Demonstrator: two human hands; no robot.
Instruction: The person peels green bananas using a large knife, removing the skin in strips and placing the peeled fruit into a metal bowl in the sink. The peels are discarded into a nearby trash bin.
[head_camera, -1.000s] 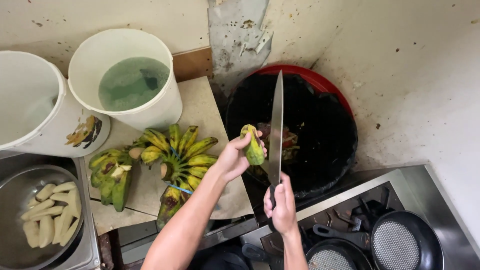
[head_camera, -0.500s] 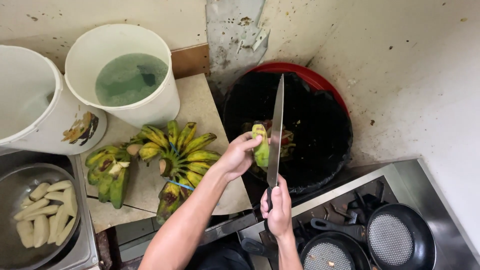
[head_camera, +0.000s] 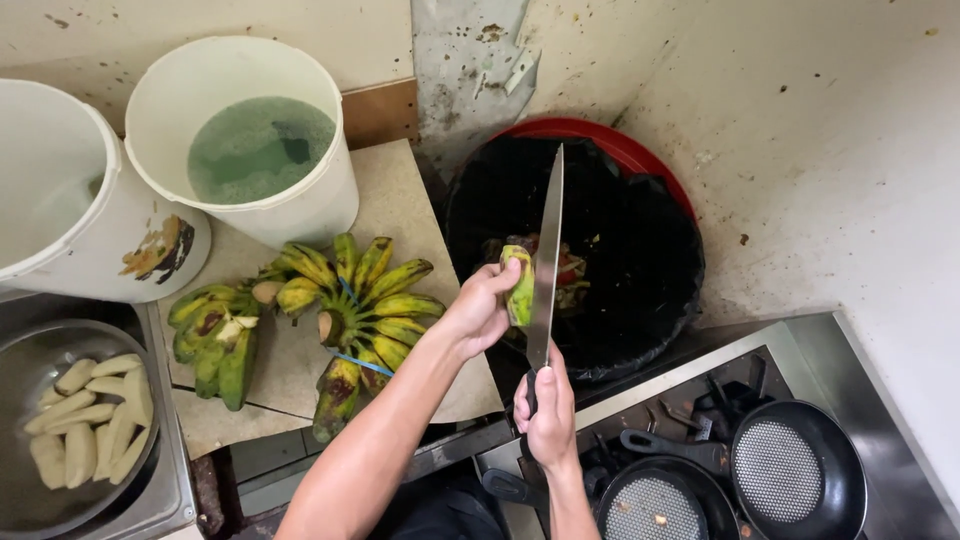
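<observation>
Left hand (head_camera: 478, 312): closed round a small green banana (head_camera: 520, 285), held over the black-lined red bin (head_camera: 640, 165), apparently so peel drops inside.
Right hand (head_camera: 548, 415): gripping a long knife (head_camera: 546, 270), blade upright against the banana.
Edges: banana bunches (head_camera: 345, 310) on the board just left; stove pans (head_camera: 800, 480) near the right wrist.
Open room: above the bin.
</observation>
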